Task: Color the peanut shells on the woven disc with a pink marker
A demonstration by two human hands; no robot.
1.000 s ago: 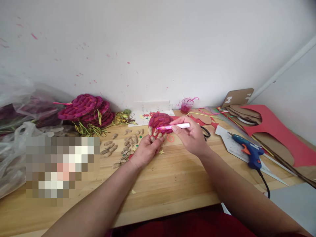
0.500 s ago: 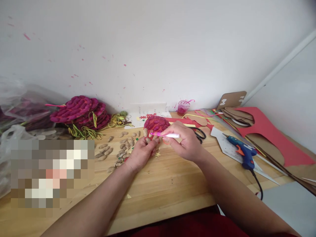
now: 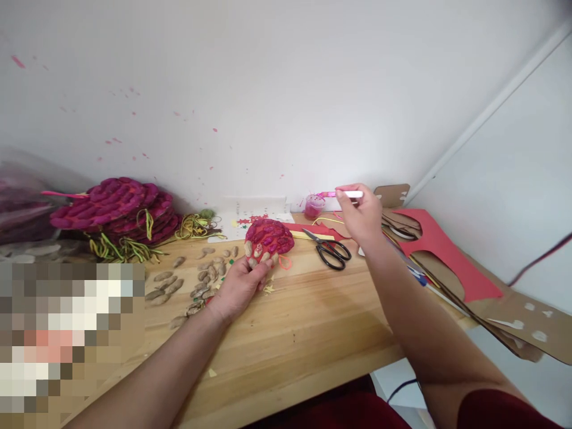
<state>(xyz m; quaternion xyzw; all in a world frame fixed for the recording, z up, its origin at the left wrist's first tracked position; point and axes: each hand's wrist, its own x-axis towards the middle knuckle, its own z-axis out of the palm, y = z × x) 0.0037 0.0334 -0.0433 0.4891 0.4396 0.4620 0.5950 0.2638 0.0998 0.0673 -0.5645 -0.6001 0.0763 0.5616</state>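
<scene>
My left hand [image 3: 241, 285] grips the lower edge of a red disc [image 3: 270, 235] covered with peanuts. Most of its peanuts are painted magenta, while a few near my fingers are still their bare tan colour. Between the thumb and fingers of my right hand [image 3: 364, 214] is a white-handled paintbrush [image 3: 351, 194], held roughly level with its pink tip pointing left. That tip is close to the rim of a clear cup [image 3: 314, 207] of pink paint; whether it touches the rim I cannot tell. Loose unpainted peanuts [image 3: 210, 271] lie left of my left hand.
Black-handled scissors [image 3: 333, 253] lie between the disc and my right forearm. A stack of magenta peanut discs [image 3: 111, 205] with green yarn stands at the back left. Cut red card [image 3: 447, 250] and cardboard lie on the right. Small stars [image 3: 254, 219] rest on white paper behind.
My right hand has moved from the disc, away and to the right, carrying the paintbrush to the paint cup. The scissors are now uncovered. My left hand still holds the disc.
</scene>
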